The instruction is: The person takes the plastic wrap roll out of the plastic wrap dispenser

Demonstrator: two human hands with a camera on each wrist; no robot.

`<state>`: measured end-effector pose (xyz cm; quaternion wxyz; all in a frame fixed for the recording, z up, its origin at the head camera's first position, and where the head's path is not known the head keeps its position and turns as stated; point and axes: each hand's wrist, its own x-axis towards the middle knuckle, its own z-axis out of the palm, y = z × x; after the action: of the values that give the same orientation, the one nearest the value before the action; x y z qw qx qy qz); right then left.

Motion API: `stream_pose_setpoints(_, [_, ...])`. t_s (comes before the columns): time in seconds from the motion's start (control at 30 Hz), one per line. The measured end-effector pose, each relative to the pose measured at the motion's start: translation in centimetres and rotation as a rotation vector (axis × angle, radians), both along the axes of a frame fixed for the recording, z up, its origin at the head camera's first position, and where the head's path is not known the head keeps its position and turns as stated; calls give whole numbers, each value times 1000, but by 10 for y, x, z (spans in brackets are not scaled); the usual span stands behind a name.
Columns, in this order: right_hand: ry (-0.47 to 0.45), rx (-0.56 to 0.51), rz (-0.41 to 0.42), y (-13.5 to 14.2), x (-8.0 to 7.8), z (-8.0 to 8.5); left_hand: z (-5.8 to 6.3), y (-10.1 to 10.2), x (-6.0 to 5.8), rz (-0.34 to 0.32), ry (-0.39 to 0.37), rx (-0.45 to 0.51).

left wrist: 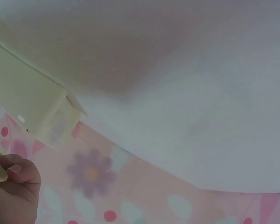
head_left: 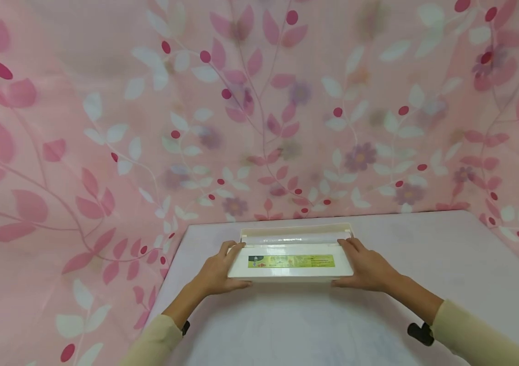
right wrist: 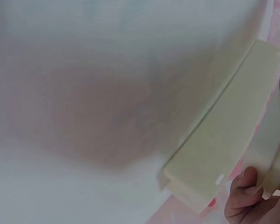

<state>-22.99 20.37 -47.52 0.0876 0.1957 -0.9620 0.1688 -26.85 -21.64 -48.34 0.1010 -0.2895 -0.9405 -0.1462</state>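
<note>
A long off-white cling film dispenser [head_left: 296, 227] stands near the table's far edge, with a clear roll of film [head_left: 293, 238] showing inside it. Its white lid [head_left: 290, 272] is tilted up toward me and bears a yellow-green label [head_left: 291, 261]. My left hand [head_left: 220, 269] grips the lid's left end, fingers at the upper edge and thumb below. At the other end my right hand [head_left: 367, 267] holds it the same way. Both wrist views show the dispenser's body [left wrist: 28, 91] [right wrist: 224, 126] on the table, with a hand's curled fingers beyond it.
A pale cloth covers the table [head_left: 305, 325], whose far edge lies just behind the dispenser. Pink floral curtain [head_left: 259, 127] hangs behind and along both sides. Dark straps [head_left: 421, 334] sit at the wrists.
</note>
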Motion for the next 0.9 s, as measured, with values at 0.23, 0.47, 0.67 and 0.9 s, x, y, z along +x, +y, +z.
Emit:
stream_pose_setpoints(0.23, [36,-25,28,-1,-4,-3,3,-2,1,16,-49,16])
stream_pose_setpoints(0.47, [26,-45,63,1,5,-16,-7,-2,8,3,-94,-25])
stream_pose_setpoints(0.67, [7,-32,54,2,7,-22,-15,0,7,-25,-105,0])
stream_pose_setpoints(0.9, [-49,-58,60,-1,2,-20,-21,-4,4,-11,-181,20])
